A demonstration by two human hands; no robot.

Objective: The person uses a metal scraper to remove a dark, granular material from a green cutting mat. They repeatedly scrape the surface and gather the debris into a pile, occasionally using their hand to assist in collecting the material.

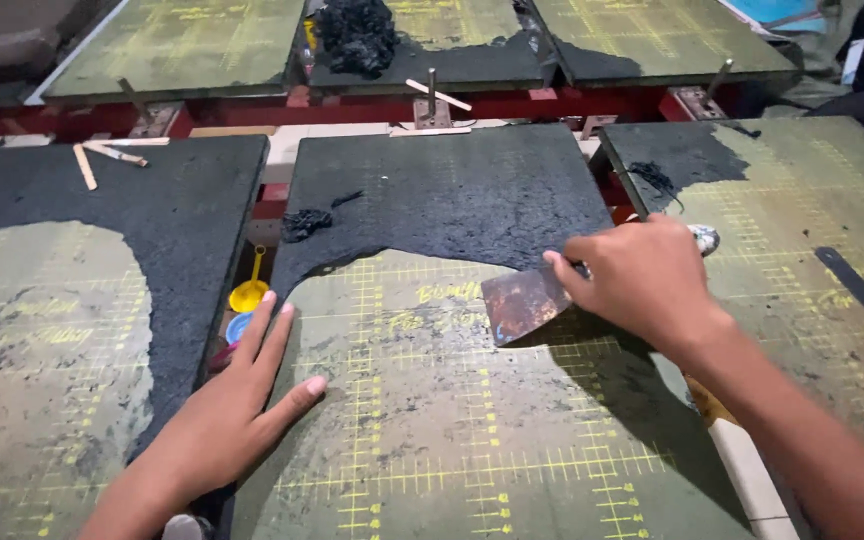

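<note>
My right hand (642,280) grips a scraper with a rusty metal blade (524,303), the blade resting on the middle green board (432,420) marked with yellow grid lines. A black coating (452,190) covers the far part of that board, its ragged edge just beyond the blade. My left hand (237,400) lies flat with fingers spread on the board's left edge, holding nothing. A small clump of scraped black material (304,222) lies on the coating.
Similar boards stand left (52,340), right (802,230) and in a back row, on a red frame (512,104). A yellow scoop (250,292) and a blue lid sit in the gap between boards. A black pile (357,35) and wooden sticks (102,155) lie farther back.
</note>
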